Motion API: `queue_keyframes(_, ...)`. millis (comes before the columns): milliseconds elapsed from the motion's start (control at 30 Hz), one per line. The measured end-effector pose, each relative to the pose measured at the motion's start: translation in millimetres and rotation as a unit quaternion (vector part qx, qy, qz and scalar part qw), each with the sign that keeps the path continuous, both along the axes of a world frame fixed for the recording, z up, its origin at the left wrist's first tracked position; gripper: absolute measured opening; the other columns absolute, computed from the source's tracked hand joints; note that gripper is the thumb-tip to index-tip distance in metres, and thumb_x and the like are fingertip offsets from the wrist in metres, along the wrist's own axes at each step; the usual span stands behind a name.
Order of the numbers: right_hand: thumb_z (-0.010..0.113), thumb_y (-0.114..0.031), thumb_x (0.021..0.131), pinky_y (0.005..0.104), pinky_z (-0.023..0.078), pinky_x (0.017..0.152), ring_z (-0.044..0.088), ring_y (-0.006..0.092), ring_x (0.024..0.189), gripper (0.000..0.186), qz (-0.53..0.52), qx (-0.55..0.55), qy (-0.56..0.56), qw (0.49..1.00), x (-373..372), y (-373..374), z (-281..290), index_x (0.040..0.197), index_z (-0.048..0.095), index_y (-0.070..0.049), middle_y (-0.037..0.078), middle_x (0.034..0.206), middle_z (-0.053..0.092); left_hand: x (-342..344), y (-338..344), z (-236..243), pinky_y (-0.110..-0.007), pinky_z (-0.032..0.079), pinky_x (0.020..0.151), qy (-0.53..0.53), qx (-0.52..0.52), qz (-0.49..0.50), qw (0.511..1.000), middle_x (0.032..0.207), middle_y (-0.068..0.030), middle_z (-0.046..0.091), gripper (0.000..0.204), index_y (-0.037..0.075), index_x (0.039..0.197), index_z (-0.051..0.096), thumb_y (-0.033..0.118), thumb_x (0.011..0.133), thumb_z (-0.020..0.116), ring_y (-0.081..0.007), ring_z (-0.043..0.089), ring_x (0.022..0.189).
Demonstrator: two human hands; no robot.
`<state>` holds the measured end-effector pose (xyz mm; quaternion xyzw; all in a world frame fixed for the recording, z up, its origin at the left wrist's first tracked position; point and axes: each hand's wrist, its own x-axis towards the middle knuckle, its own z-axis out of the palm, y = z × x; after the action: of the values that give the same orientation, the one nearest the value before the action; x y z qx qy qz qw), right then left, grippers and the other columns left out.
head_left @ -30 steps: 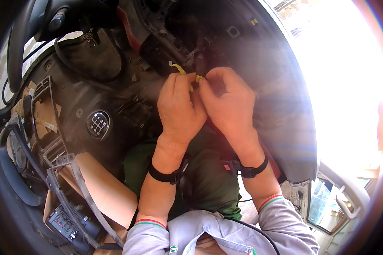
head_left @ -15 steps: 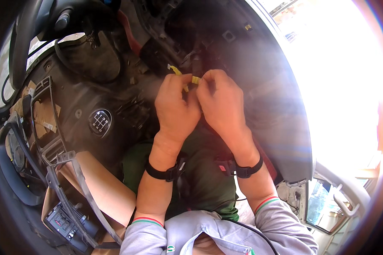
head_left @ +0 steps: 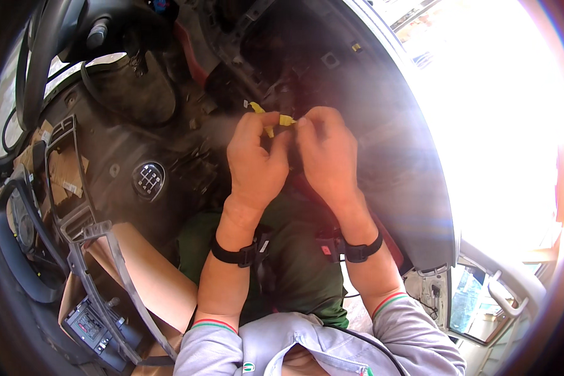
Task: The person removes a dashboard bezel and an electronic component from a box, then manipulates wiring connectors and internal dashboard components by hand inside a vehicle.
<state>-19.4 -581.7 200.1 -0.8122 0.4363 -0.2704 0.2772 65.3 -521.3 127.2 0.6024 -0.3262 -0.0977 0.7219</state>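
A narrow, bright yellow strip [head_left: 286, 120] spans the small gap between my two hands, in front of the stripped dashboard. My left hand [head_left: 257, 160] pinches it between thumb and fingers. More yellow shows beyond that hand's fingertips, with a small whitish end at the upper left. My right hand [head_left: 327, 153] is closed at the strip's right end, thumb and forefinger pressed together. Fingers hide part of the strip, and whether it is tape or a wire lead I cannot make out. Both wrists wear black straps.
Left of my hands is a dark gear knob [head_left: 148, 181]. Beyond it lie a grey trim frame [head_left: 91, 188], cardboard [head_left: 145, 266] and a dark electronic panel [head_left: 94, 329]. A steering wheel [head_left: 34, 69] stands at the far left. A pale grab handle [head_left: 511, 288] is at right.
My hands have drawn slightly apart, showing more of the yellow strip between them. The right fingers have shifted a little. Both hands still hold it.
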Motion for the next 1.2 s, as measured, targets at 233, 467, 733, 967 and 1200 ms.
queue_keyframes(233,0.068,-0.015,0.090,0.0382,0.053,0.072,0.068,0.0319,0.079,0.017,0.052,-0.080,0.000,0.995,1.5,-1.7,-1.9,0.095,0.065,0.001,0.016,0.086,0.069,0.9,1.4,2.9,-0.033,0.049,0.070,0.004,0.024,0.001,1.000,0.088,-0.0121,0.065,0.019,-0.001,0.099,0.066,-0.001,0.081,0.070,-0.0259,0.062,0.077)
queue_keyframes(467,0.066,-0.013,0.088,0.0385,0.053,0.071,0.068,0.0315,0.077,0.014,0.022,-0.087,-0.010,0.996,0.0,-5.7,-6.0,0.092,0.065,0.000,0.016,0.084,0.069,5.4,3.8,-1.7,-0.025,0.049,0.073,0.219,-0.039,-0.150,0.963,0.097,-0.0047,0.071,0.019,-0.002,0.107,0.067,-0.001,0.088,0.068,-0.0088,0.062,0.082)
queue_keyframes(733,0.065,-0.011,0.088,0.0364,0.053,0.068,0.069,0.0260,0.072,0.013,-0.012,-0.088,-0.027,0.996,4.7,-4.4,-3.5,0.090,0.065,0.001,0.014,0.078,0.069,12.1,3.5,0.3,-0.024,0.048,0.084,0.380,-0.114,-0.245,0.885,0.104,-0.0044,0.070,0.023,-0.002,0.111,0.067,0.003,0.089,0.069,-0.0107,0.062,0.095)
queue_keyframes(967,0.064,-0.013,0.091,0.0314,0.051,0.057,0.066,0.0149,0.058,0.015,-0.041,0.115,-0.045,0.991,9.9,-1.6,12.1,0.090,0.066,0.002,0.012,0.071,0.068,19.4,2.8,-7.8,-0.028,0.049,0.088,0.460,-0.159,-0.299,0.821,0.109,-0.0088,0.070,0.030,-0.005,0.117,0.065,0.008,0.090,0.069,-0.0158,0.064,0.097)
queue_keyframes(1200,0.064,-0.014,0.092,0.0332,0.052,0.060,0.069,0.0212,0.062,0.018,-0.038,0.055,-0.018,0.998,6.8,-5.5,8.7,0.093,0.067,0.003,0.016,0.074,0.069,15.6,-3.7,-22.2,-0.031,0.049,0.089,0.538,-0.198,-0.332,0.749,0.112,-0.0108,0.069,0.034,-0.005,0.123,0.062,0.007,0.091,0.065,-0.0185,0.065,0.097)
